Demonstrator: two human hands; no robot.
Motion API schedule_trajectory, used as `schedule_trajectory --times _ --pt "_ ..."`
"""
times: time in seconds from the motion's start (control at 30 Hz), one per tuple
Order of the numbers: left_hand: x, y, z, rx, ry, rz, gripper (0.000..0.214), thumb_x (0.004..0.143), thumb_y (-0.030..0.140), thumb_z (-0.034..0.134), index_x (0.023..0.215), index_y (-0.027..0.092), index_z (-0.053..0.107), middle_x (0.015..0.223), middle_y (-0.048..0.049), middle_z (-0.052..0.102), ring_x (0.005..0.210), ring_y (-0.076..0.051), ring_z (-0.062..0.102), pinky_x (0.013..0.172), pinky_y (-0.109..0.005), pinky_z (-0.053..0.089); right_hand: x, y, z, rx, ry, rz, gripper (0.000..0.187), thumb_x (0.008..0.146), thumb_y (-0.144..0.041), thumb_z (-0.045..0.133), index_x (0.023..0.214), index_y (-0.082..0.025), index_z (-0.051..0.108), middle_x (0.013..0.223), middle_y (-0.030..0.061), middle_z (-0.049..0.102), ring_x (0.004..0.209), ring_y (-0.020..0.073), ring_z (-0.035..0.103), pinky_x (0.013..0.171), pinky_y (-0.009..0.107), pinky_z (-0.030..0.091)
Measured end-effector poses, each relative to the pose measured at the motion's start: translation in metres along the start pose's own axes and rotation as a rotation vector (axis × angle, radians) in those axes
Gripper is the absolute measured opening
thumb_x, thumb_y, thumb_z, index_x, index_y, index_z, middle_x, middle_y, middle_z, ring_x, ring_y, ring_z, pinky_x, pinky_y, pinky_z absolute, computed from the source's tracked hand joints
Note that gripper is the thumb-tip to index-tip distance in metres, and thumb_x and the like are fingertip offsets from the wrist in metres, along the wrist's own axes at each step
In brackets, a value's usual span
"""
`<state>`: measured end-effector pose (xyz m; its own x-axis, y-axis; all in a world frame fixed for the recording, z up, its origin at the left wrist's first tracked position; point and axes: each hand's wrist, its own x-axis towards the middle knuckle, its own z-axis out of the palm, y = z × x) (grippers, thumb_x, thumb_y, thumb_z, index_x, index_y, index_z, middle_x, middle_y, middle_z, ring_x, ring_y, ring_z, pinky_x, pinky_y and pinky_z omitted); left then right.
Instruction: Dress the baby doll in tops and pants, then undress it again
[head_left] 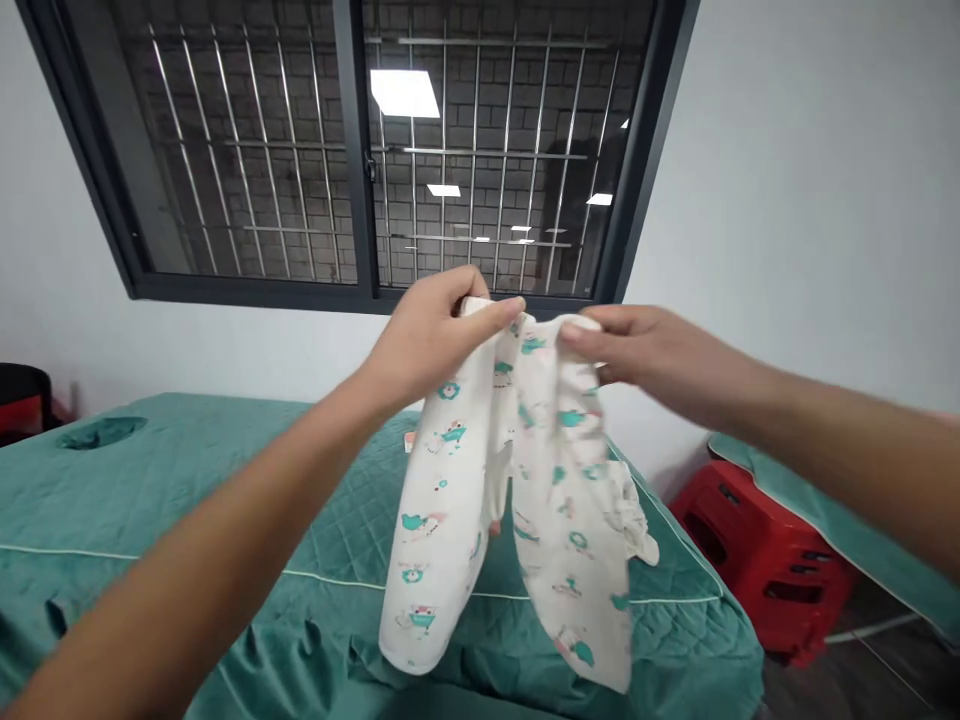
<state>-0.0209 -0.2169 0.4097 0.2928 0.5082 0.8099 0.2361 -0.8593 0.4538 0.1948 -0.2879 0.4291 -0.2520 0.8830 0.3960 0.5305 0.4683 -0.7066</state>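
A small white baby garment (442, 500) with green and pink animal prints hangs in the air in front of me, its two front panels parted at the bottom. My left hand (442, 330) grips its upper left edge, thumb lying across the top. The upper right edge is pinched between the thumb and fingers of my right hand (630, 345). The right panel is a little blurred. A ruffled or bunched white piece of cloth shows behind it on the right; whether it belongs to the same garment I cannot tell.
Beneath the garment stretches a massage-type bed with a green quilted cover (330, 500) and a face hole (101, 432). Red plastic stools (765, 560) stand at the right, beside another green-covered surface (870, 560). A barred window (360, 160) fills the wall behind.
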Motion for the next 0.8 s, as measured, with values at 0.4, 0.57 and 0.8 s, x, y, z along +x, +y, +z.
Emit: schedule_trajectory --times 0.4,0.57,0.8 --pt "-0.08 -0.122 0.076 -0.293 -0.016 -0.375 0.064 0.076 0.036 0.077 0.132 0.022 0.051 0.133 -0.0104 0.062 0.122 -0.03 0.06 0.104 -0.043 0.05 0.083 0.115 0.111 0.627 0.327 0.039 0.043 0.076 -0.04 0.077 0.071 -0.023 0.038 0.067 -0.0059 0.046 0.062 0.0104 0.048 0.058 0.024 0.043" --pt "-0.138 -0.205 0.116 -0.375 0.042 -0.65 0.042 0.085 0.027 0.062 0.125 0.016 0.058 0.13 -0.0097 0.067 0.119 -0.029 0.063 0.105 -0.045 0.049 0.137 0.218 0.15 0.56 0.368 0.151 0.04 0.073 -0.038 0.075 0.096 -0.026 0.045 0.091 -0.0041 0.057 0.077 0.0113 0.059 0.069 0.026 0.052" --pt "-0.177 -0.31 0.12 0.097 -0.028 -1.029 0.054 0.075 0.011 0.064 0.128 0.011 0.057 0.136 -0.0183 0.061 0.132 -0.034 0.054 0.112 -0.047 0.041 0.13 0.343 0.176 0.035 0.239 0.421 0.061 0.078 -0.044 0.065 0.13 -0.023 0.04 0.139 0.0155 0.052 0.118 0.0283 0.059 0.1 0.049 0.05"
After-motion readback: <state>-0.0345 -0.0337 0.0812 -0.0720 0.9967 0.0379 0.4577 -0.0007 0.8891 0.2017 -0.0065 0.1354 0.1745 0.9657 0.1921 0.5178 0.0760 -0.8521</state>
